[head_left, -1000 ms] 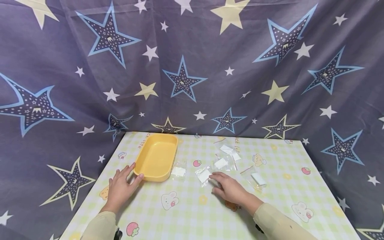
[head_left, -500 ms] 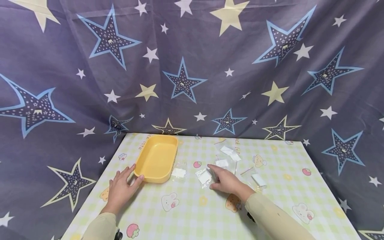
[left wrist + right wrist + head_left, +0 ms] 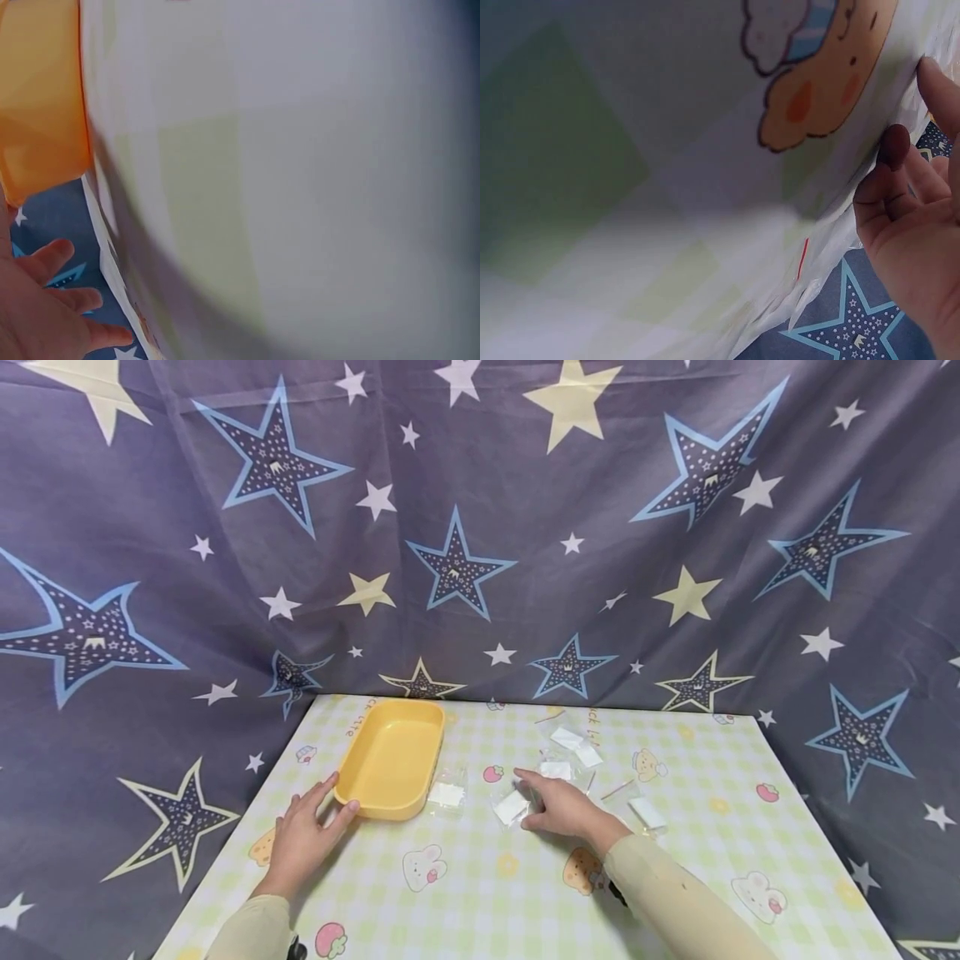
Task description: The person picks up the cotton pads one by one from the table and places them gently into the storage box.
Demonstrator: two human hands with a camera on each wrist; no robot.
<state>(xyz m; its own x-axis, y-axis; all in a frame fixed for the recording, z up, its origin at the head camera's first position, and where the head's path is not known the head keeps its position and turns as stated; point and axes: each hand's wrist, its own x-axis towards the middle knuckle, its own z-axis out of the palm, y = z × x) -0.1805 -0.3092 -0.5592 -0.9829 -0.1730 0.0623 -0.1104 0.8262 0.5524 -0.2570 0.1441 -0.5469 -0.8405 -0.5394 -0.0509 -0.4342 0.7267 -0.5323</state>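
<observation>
In the head view, my left hand (image 3: 306, 837) rests at the near left corner of a yellow tray (image 3: 390, 760). Its thumb touches the front wall and a fingertip the left side, while the other fingers spread loosely. A small clear zip bag with a white piece inside (image 3: 512, 807) lies on the table, partly covered by my right hand (image 3: 562, 807). The index finger and thumb of that hand stand apart on either side of the bag's right part. The right wrist view shows its other fingers bent, with nothing visibly gripped.
Another clear bag (image 3: 447, 795) lies against the tray's right side. Behind the right hand are more bags with white pieces (image 3: 576, 746), and one (image 3: 647, 812) lies to its right. A starry curtain (image 3: 480, 527) stands behind the checked tablecloth (image 3: 465, 910).
My right hand has shifted slightly left and forward over the small bag, which has turned a little. The left hand and tray have stayed in place.
</observation>
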